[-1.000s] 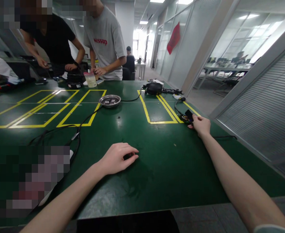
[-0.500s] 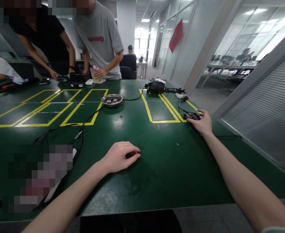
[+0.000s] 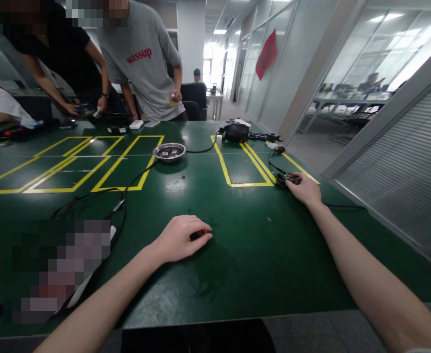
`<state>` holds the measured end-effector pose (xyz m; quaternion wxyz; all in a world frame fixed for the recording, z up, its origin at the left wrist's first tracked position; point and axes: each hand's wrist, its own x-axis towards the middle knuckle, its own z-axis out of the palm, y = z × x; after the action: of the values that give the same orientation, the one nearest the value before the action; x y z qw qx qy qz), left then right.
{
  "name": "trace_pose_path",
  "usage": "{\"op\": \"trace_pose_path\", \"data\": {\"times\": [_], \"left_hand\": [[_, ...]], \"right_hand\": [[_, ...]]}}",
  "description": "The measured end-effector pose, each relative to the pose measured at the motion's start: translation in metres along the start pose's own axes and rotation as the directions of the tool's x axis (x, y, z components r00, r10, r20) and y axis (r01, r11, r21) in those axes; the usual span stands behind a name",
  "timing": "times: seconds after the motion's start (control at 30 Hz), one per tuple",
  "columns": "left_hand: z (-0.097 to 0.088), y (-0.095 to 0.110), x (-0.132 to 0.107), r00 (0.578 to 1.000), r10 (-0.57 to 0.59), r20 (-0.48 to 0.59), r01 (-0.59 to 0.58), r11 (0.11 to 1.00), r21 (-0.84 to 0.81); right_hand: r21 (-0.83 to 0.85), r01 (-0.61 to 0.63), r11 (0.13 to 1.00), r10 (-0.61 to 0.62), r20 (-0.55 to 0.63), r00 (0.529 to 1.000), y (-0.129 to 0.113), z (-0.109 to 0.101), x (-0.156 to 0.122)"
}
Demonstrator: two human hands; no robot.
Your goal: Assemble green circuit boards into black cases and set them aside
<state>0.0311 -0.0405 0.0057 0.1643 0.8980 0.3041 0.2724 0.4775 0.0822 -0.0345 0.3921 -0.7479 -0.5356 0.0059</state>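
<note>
My left hand (image 3: 183, 238) rests on the green table (image 3: 237, 274), fingers loosely curved and the thumb apart from them. Nothing shows in the gap between thumb and fingers. Farther off to the right, my right hand (image 3: 305, 189) is closed round a small dark device with coloured parts (image 3: 283, 180). The hand covers much of it, so its exact kind is unclear. A black cable (image 3: 274, 162) runs from the device toward a small black round-ended piece (image 3: 280, 149) behind it. Yellow tape (image 3: 250, 185) on the tabletop passes just left of the device.
A steel bowl (image 3: 169, 152) with small metal pieces stands mid-table. Behind it lies a black case (image 3: 236, 132) with a cable. At left are black cords (image 3: 125, 196) and a blurred-out item (image 3: 72, 264). Two people stand at the far side; a glass partition (image 3: 395, 186) borders the right.
My right hand has shifted slightly, and the device in it has turned and dropped a little. My left hand is still. Across the table, the grey-shirted person has lifted a small pouch-like item off the table.
</note>
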Motion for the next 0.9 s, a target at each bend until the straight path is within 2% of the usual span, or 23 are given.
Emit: {"op": "trace_pose_path", "data": {"times": [0.07, 0.13, 0.2, 0.27, 0.3, 0.33, 0.4, 0.47, 0.5, 0.53, 0.57, 0.63, 0.7, 0.8, 0.9], "left_hand": [[0.000, 0.000, 0.000, 1.000, 0.003, -0.001, -0.003, 1.000, -0.004], [0.000, 0.000, 0.000, 1.000, 0.005, 0.002, -0.005, 1.000, -0.008], [0.000, 0.000, 0.001, 1.000, 0.003, 0.003, -0.003, 1.000, -0.010], [-0.001, 0.000, 0.001, 1.000, 0.006, -0.003, -0.006, 1.000, -0.009], [-0.001, 0.000, 0.002, 1.000, 0.012, -0.014, -0.012, 1.000, -0.007], [-0.002, 0.000, 0.002, 0.999, 0.021, -0.028, -0.021, 1.000, -0.006], [-0.004, 0.001, 0.003, 0.996, 0.048, -0.069, -0.049, 0.999, -0.002], [-0.006, 0.003, 0.003, 0.993, 0.070, -0.093, -0.070, 0.998, 0.002], [-0.007, 0.004, 0.003, 0.993, 0.072, -0.089, -0.072, 0.997, 0.003], [-0.008, 0.005, 0.003, 0.995, 0.068, -0.073, -0.068, 0.998, 0.005], [-0.007, 0.005, 0.003, 0.997, 0.056, -0.049, -0.055, 0.998, 0.009], [-0.006, 0.003, 0.002, 1.000, 0.010, 0.000, -0.010, 1.000, 0.022], [-0.003, 0.000, 0.001, 0.998, -0.046, 0.034, 0.045, 0.998, 0.039], [0.001, -0.004, 0.001, 0.991, -0.116, 0.060, 0.112, 0.992, 0.061], [0.000, -0.005, 0.001, 0.985, -0.156, 0.074, 0.151, 0.986, 0.064]], "right_hand": [[-0.044, -0.026, 0.999, 0.027, 0.037, 0.999, -0.018, 0.003, -0.008], [-0.020, 0.006, 1.000, -0.003, 0.114, 0.993, -0.041, 0.008, -0.021], [0.073, 0.089, 0.993, -0.102, 0.210, 0.972, -0.067, 0.014, -0.040], [0.229, 0.213, 0.950, -0.279, 0.317, 0.906, -0.094, 0.018, -0.063], [0.313, 0.257, 0.914, -0.369, 0.378, 0.849, -0.107, 0.019, -0.076], [0.409, 0.287, 0.866, -0.463, 0.440, 0.769, -0.120, 0.018, -0.090], [0.575, 0.305, 0.760, -0.629, 0.529, 0.570, -0.142, 0.014, -0.115], [0.683, 0.305, 0.664, -0.744, 0.561, 0.363, -0.159, 0.009, -0.136], [0.717, 0.306, 0.626, -0.779, 0.559, 0.284, -0.164, 0.006, -0.144], [0.741, 0.307, 0.598, -0.802, 0.551, 0.232, -0.168, 0.004, -0.150], [0.757, 0.307, 0.577, -0.817, 0.541, 0.201, -0.170, 0.003, -0.153], [0.768, 0.319, 0.555, -0.832, 0.517, 0.201, -0.170, 0.005, -0.155], [0.753, 0.366, 0.547, -0.837, 0.489, 0.244, -0.167, 0.009, -0.152], [0.683, 0.462, 0.566, -0.824, 0.449, 0.345, -0.162, 0.016, -0.146], [0.637, 0.469, 0.611, -0.785, 0.416, 0.458, -0.161, 0.018, -0.144]]}}
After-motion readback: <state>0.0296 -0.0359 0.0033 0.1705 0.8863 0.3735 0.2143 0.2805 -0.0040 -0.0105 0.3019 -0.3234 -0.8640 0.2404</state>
